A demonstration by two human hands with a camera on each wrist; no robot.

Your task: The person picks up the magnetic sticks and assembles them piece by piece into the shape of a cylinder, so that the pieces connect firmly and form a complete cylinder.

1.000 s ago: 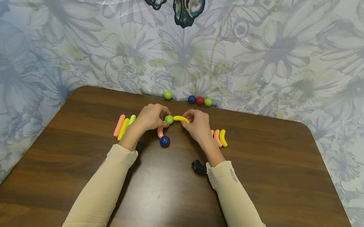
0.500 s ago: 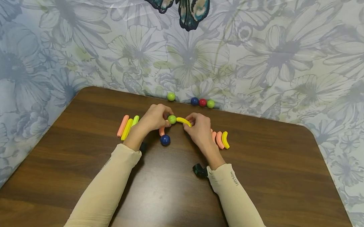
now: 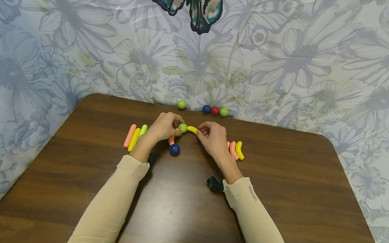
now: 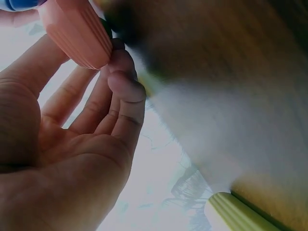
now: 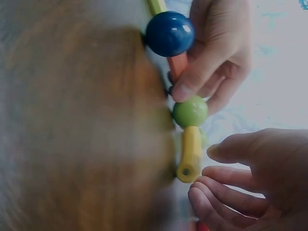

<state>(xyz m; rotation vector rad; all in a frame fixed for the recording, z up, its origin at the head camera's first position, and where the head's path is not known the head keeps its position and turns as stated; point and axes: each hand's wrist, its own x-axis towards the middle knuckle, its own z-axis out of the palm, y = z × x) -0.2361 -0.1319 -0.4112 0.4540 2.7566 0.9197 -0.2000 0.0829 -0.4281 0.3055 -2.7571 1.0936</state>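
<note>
In the head view my left hand (image 3: 163, 127) pinches a green ball (image 3: 183, 128) between thumb and fingers. A curved pink stick (image 4: 79, 36) runs from that ball to a blue ball (image 3: 175, 149); the right wrist view shows the blue ball (image 5: 170, 33) at its end. From the green ball's other side extends a curved yellow stick (image 5: 190, 151), a hole visible in its free end. Beside that end is my right hand (image 3: 213, 134), thumb and fingers spread apart. One fingertip is close to the stick; whether it touches, I cannot tell.
Left on the brown table (image 3: 172, 213) lie straight sticks: pink (image 3: 130, 136), yellow (image 3: 134, 139) and light green (image 3: 143, 129). On the right are curved pink (image 3: 234, 150) and yellow (image 3: 240, 150) sticks. Green (image 3: 181, 104), blue (image 3: 206, 109) and red (image 3: 215, 110) balls line the back edge by the wall.
The right hand's fingers have loosened from the yellow stick's free end, where they gripped it before. The left hand stays on the green ball, and the joined pieces keep their arrangement.
</note>
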